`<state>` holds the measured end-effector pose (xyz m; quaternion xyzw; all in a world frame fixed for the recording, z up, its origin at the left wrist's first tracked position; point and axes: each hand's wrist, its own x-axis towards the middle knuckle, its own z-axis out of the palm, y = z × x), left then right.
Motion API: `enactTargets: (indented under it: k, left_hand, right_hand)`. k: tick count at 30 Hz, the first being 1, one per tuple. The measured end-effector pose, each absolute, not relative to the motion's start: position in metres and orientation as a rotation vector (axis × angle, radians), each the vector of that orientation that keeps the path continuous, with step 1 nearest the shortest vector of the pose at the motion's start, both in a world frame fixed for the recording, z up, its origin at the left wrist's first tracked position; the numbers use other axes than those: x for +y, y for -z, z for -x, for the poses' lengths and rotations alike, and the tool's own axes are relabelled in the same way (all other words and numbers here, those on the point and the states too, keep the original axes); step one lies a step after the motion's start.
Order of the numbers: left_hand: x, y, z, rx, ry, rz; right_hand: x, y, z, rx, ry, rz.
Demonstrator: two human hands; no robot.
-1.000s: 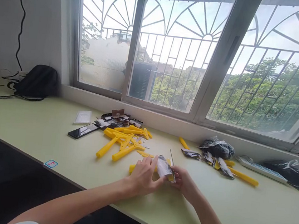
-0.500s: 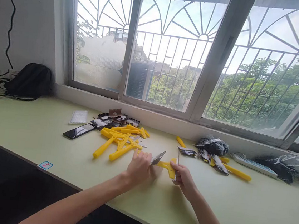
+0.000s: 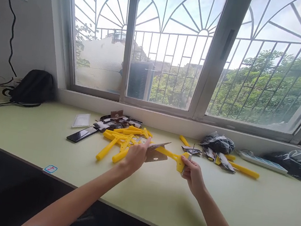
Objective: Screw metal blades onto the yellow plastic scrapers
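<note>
A yellow scraper [image 3: 169, 153] is held over the table between both hands. My left hand [image 3: 136, 157] is closed around its handle end, index finger pointing forward. A folded brown-and-black cardboard card [image 3: 156, 157] with a hang hole wraps the handle beside this hand; whether the fingers also grip it is hidden. My right hand [image 3: 193, 173] pinches the scraper's wide head between thumb and fingers. A thin dark strip [image 3: 193, 151] stands up at the right fingertips; its kind cannot be made out. Left of the hands lies a pile of yellow scrapers [image 3: 108, 148].
Behind the pile are several packaged cards [image 3: 116, 115], a black phone [image 3: 82, 134] and a clear flat case [image 3: 81, 120]. To the right lie more scrapers [image 3: 245, 170], plastic-wrapped black bundles [image 3: 219, 143] and a power strip [image 3: 263, 163]. A black backpack [image 3: 35, 87] sits far left.
The scraper has tilted and its head shifted right with my right hand. The left hand has moved slightly left and up. The card has turned, showing its brown inner side.
</note>
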<state>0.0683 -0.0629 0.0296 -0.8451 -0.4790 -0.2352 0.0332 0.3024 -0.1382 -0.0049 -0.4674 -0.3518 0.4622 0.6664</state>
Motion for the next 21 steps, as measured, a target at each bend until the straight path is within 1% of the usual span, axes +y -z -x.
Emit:
enactTargets:
  k: [4,9,14,16,21]
  left_hand:
    - [-0.056,-0.016,-0.080,-1.517,0.701,2.616]
    - [-0.045,-0.017,-0.090,-1.480,0.739,2.651]
    - [-0.020,-0.036,-0.077,-1.595,1.094,2.649]
    - [-0.003,-0.045,-0.065,-1.654,1.172,2.650]
    - [0.049,-0.070,-0.031,-1.950,1.429,2.525]
  right_hand:
    - [-0.137,0.010,-0.306,-0.708,-1.001,1.056]
    - [-0.140,0.009,-0.304,-0.718,-1.100,0.986]
    - [-0.140,0.009,-0.304,-0.722,-1.138,0.970]
    - [-0.139,0.010,-0.304,-0.726,-1.144,0.994]
    - [-0.138,0.011,-0.299,-0.725,-1.142,1.054]
